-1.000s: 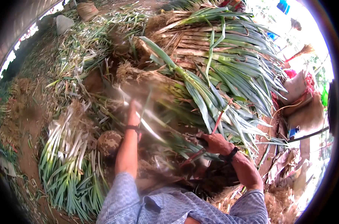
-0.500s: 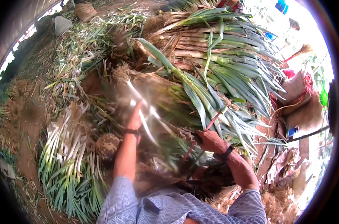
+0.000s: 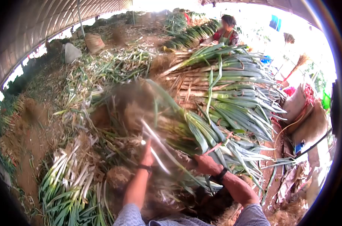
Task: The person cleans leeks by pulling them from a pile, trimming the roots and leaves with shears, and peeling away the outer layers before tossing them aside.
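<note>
Head: hands (image 3: 147, 155) at green onions (image 3: 153, 133)

Leek heap (image 3: 231, 88) ahead and to the right, smaller leek bundle (image 3: 71, 188) to the left.
The left hand (image 3: 147, 153) and right hand (image 3: 208, 164) are at the heap's near side; left of them, the bundle lies on the ground (image 3: 29, 158). Leaf scraps (image 3: 114, 62) spread beyond the bundle; another person (image 3: 226, 34) is behind the heap, and sacks (image 3: 308, 120) are to its right.
</note>
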{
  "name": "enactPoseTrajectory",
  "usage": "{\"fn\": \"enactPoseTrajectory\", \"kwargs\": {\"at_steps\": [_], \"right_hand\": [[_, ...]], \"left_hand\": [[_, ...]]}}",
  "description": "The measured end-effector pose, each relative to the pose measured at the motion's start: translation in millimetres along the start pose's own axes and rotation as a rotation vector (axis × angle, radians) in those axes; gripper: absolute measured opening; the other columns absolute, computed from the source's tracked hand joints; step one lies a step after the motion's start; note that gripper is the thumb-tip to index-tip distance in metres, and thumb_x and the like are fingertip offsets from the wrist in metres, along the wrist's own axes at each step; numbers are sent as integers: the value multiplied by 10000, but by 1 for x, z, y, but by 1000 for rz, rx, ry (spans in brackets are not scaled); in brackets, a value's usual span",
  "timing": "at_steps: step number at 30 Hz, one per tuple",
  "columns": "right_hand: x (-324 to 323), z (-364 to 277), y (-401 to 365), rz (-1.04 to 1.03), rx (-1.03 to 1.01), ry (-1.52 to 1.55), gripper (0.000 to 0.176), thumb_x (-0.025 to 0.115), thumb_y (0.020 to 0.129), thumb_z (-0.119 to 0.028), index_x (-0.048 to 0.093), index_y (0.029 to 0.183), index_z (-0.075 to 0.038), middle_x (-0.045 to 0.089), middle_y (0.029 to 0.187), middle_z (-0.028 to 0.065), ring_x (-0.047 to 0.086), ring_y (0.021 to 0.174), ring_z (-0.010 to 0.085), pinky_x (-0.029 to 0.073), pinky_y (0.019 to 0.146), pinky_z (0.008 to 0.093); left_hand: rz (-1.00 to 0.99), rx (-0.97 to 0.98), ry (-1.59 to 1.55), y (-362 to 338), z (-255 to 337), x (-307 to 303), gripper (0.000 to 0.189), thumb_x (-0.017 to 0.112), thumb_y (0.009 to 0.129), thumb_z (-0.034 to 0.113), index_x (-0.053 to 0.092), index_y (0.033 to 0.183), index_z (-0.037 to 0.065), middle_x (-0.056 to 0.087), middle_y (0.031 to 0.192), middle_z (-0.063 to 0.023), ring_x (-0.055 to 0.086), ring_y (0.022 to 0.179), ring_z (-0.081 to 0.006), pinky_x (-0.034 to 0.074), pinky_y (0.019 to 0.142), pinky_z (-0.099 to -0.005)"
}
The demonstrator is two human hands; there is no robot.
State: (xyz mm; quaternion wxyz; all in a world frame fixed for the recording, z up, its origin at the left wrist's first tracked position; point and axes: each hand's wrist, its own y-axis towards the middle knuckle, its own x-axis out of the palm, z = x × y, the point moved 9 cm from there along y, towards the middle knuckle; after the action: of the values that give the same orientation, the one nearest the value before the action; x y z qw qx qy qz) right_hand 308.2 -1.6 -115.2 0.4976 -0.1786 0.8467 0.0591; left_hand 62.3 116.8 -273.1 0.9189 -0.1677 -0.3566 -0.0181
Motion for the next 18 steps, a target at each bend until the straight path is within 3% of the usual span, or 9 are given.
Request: {"fn": "enactPoseTrajectory", "kwargs": {"at_steps": [3, 7, 10, 13, 16, 18], "right_hand": [[13, 5, 5, -73, -9, -68, 373, 716, 801, -266, 626, 1110, -77, 687, 867, 200, 662, 829, 424, 529, 707, 499], [18, 13, 6, -87, 12, 42, 335, 698, 837, -273, 637, 1100, -76, 697, 889, 195, 677, 856, 409, 540, 746, 485], [11, 8, 0, 4, -40, 24, 354, 689, 857, -284, 640, 1143, -81, 696, 893, 196, 680, 846, 405, 547, 734, 482], [1, 4, -9, 56, -35, 85, 286, 652, 897, -303, 603, 1042, -62, 681, 831, 216, 662, 803, 434, 525, 685, 518], [7, 11, -13, -48, 62, 42, 297, 644, 898, -284, 617, 1105, -73, 689, 848, 211, 671, 819, 424, 536, 698, 509], [3, 3, -18, -59, 0, 35, 314, 632, 898, -268, 619, 1151, -83, 693, 850, 209, 675, 812, 417, 543, 699, 499]], "left_hand": [[-24, -33, -2, -9, -8, 17, 506, 559, 958, 577, 575, 1262, 173, 639, 1164, -15, 628, 1035, -228, 544, 783, -504], [58, 66, 71, -15, -5, 24, 486, 561, 975, 547, 585, 1238, 139, 637, 1115, -30, 630, 1007, -204, 573, 775, -385], [35, 62, 27, -29, 7, 39, 508, 557, 976, 554, 589, 1232, 117, 635, 1113, -38, 624, 991, -198, 563, 779, -365], [-12, 117, -17, -22, 11, 44, 489, 557, 983, 540, 597, 1209, 109, 646, 1077, -37, 624, 934, -179, 549, 775, -334], [2, 107, -32, -29, 14, 56, 430, 562, 996, 477, 597, 1209, 105, 653, 1035, -37, 626, 864, -166, 540, 773, -335], [16, 70, -26, -16, 1, 40, 405, 547, 1003, 442, 601, 1201, 92, 656, 1040, -40, 635, 897, -166, 544, 796, -337]]}}
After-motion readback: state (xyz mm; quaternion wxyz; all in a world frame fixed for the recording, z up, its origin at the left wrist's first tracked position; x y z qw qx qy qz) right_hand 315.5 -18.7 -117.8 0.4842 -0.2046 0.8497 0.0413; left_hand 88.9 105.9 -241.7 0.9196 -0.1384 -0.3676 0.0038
